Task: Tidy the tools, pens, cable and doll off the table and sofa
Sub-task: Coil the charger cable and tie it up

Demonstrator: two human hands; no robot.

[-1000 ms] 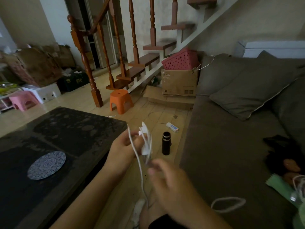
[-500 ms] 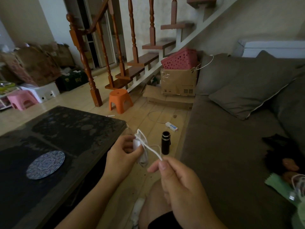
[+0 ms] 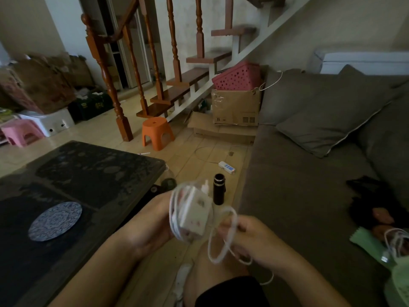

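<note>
My left hand [image 3: 152, 224] grips a white charger block [image 3: 194, 216] with white cable wound round it. My right hand [image 3: 250, 238] pinches a loose loop of the same white cable [image 3: 221, 242] just right of the block, and a further length trails down over my knee. A dark-haired doll [image 3: 376, 209] lies on the brown sofa [image 3: 298, 207] at the right edge, beside a green cloth [image 3: 365, 241] and another coil of white cable [image 3: 396, 240]. The dark table [image 3: 93, 173] stands at my left.
A patterned round coaster [image 3: 55, 221] lies on the table. On the floor ahead stand a black bottle [image 3: 219, 189], a white power strip [image 3: 226, 167] and an orange stool [image 3: 157, 132]. Cardboard boxes with a pink basket [image 3: 238, 76] sit under the stairs. A green basket [image 3: 400, 284] is at the lower right.
More cable now lies wound round the charger block in my left hand. My right hand has dropped lower and holds a fresh loop instead of a taut strand.
</note>
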